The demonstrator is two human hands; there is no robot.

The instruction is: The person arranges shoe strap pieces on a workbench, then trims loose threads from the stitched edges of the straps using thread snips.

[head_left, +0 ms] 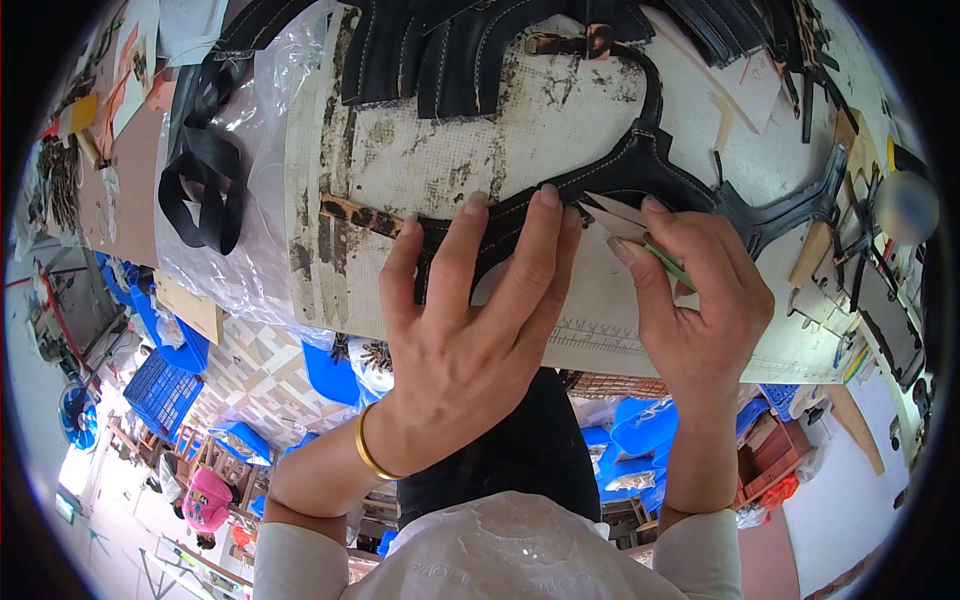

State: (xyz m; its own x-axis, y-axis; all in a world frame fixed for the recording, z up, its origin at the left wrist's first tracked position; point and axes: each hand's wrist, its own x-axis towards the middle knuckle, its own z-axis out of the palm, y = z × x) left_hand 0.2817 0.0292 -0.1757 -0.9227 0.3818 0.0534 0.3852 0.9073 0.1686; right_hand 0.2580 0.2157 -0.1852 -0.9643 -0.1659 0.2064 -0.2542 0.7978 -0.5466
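A black leather strap piece [600, 172] with pale stitching lies across the worktable, and leopard-print strap ends [362, 214] belong to it. My left hand [470, 300] rests on it with fingers spread, the fingertips pressing the strap flat. In my right hand [705, 290] is a pair of thread snips [668, 262] with a green handle, gripped between thumb and fingers. Their two pointed blades stand apart, close to the strap's lower edge beside my left fingertips. Whether the blades touch a thread is too small to tell.
More black stitched leather pieces [460, 60] lie along the table's far side. To the left, a coil of black ribbon [205, 190] sits on clear plastic sheeting [270, 150]. A ruler scale [600, 335] runs near the front edge. Blue crates [165, 385] stand on the floor.
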